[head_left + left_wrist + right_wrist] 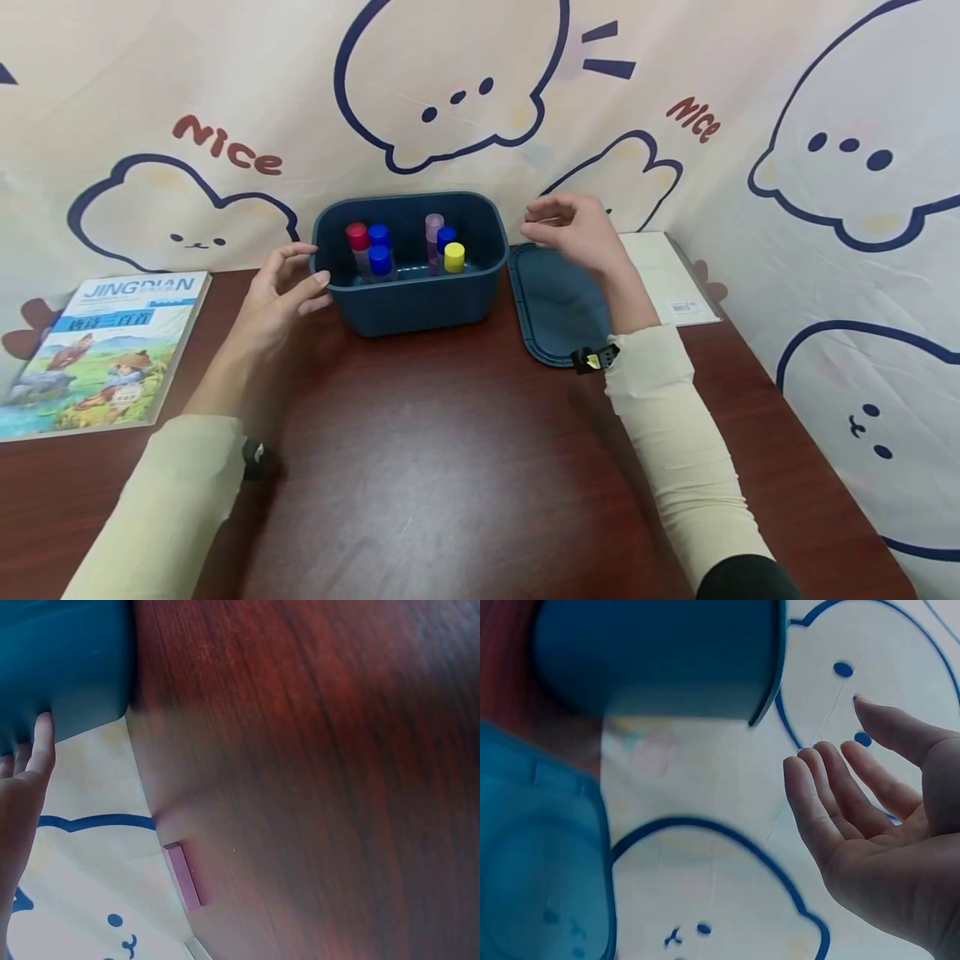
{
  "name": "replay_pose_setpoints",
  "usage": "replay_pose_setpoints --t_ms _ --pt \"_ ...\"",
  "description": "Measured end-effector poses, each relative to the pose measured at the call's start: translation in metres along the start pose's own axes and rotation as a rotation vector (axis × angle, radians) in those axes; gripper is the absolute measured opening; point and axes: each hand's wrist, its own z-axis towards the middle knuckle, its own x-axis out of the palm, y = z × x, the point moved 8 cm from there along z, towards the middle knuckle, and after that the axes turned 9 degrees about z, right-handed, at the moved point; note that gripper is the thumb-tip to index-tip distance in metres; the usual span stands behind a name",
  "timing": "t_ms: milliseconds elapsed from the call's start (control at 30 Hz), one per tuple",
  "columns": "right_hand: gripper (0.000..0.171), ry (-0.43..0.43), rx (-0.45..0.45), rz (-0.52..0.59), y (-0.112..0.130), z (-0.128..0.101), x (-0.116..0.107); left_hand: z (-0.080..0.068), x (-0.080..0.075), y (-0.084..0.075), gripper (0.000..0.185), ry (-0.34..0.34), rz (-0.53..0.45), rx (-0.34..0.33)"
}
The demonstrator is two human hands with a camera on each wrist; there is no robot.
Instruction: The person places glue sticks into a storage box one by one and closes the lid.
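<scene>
A dark blue plastic bin [412, 304] stands by the back wall. Inside are several small upright tubes with coloured caps, among them a red-capped tube [357, 237], a yellow-capped tube [454, 257] and a pale purple one [433, 229]. My left hand [273, 292] is at the bin's left end, fingertips and thumb right at its rim; in the left wrist view its extended fingers [45, 746] lie against the wall. My right hand [572, 229] hangs in the air right of the bin, fingers loosely bent and holding nothing, above a dark blue lid [555, 300].
A picture-covered book [112, 350] lies at the left, and a white flat item with a barcode [663, 275] at the right behind the lid. A small pinkish block [184, 877] sits by the wall. Printed cloth [750, 208] hangs behind the brown table [420, 467].
</scene>
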Motion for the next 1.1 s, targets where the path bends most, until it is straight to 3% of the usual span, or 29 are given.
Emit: replay_pose_setpoints --t_ms 600,1100 --pt "0.042 -0.086 0.267 0.002 -0.091 -0.022 -0.061 0.0 0.001 0.0 0.05 0.004 -0.028 -0.023" --pt "0.053 -0.095 0.429 -0.035 -0.14 -0.039 -0.094 0.0 0.0 -0.001 0.051 -0.003 0.022 -0.047"
